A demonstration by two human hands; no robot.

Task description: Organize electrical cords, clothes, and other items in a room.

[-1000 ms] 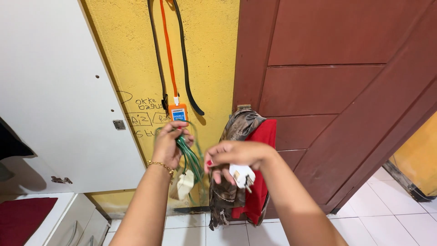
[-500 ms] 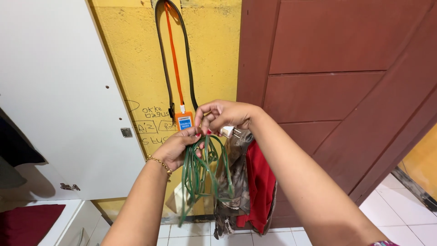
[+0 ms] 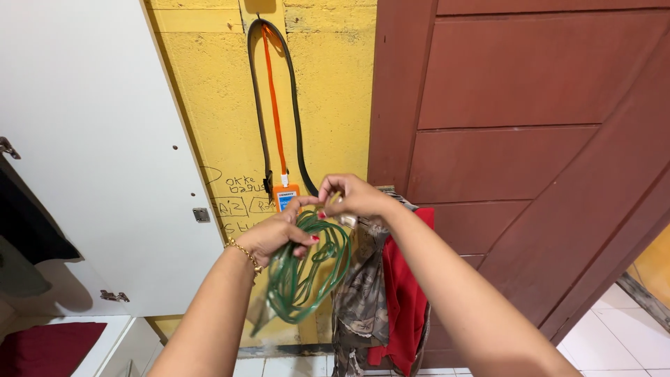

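Left hand (image 3: 279, 234) closed around loops of green cord (image 3: 307, 279), right hand (image 3: 352, 195) pinching the cord's top, yellow wall (image 3: 328, 105) behind

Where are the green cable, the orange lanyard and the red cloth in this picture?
green cable (image 3: 307, 279): head view, on the hanging loops below the left hand.
orange lanyard (image 3: 274, 105): head view, on the strap against the yellow wall.
red cloth (image 3: 401, 293): head view, on its middle fold.

glossy green plastic cable (image 3: 307, 269), rough yellow plaster wall (image 3: 328, 91).
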